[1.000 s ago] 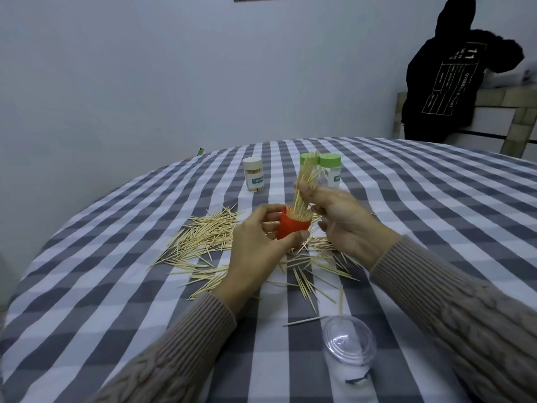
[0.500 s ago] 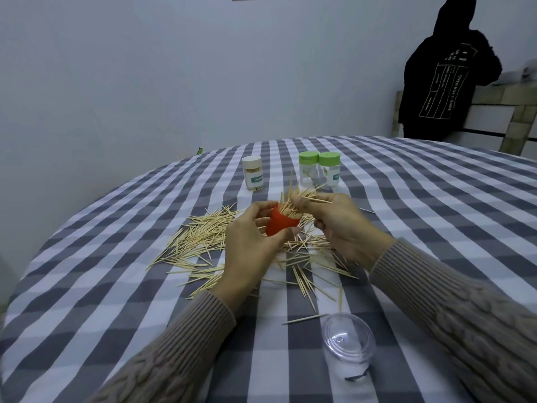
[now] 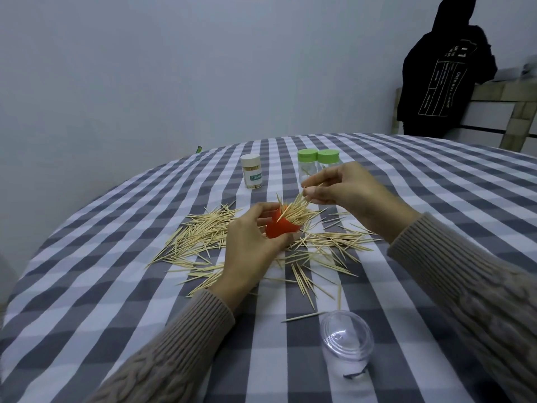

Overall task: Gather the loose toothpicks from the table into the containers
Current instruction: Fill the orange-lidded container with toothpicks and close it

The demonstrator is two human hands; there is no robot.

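The left hand (image 3: 250,242) grips the red container (image 3: 279,228), tilted and full of toothpicks (image 3: 296,212). The right hand (image 3: 348,190) pinches their tips just above it. Loose toothpicks (image 3: 203,231) lie scattered around on the checked table (image 3: 116,301). 2 green-lidded jars (image 3: 316,164) stand behind.

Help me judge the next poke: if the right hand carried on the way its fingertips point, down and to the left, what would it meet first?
Most likely the toothpick bundle sticking out of the red container that the left hand grips. The right hand is just above and right of it; the depth between them is uncertain.
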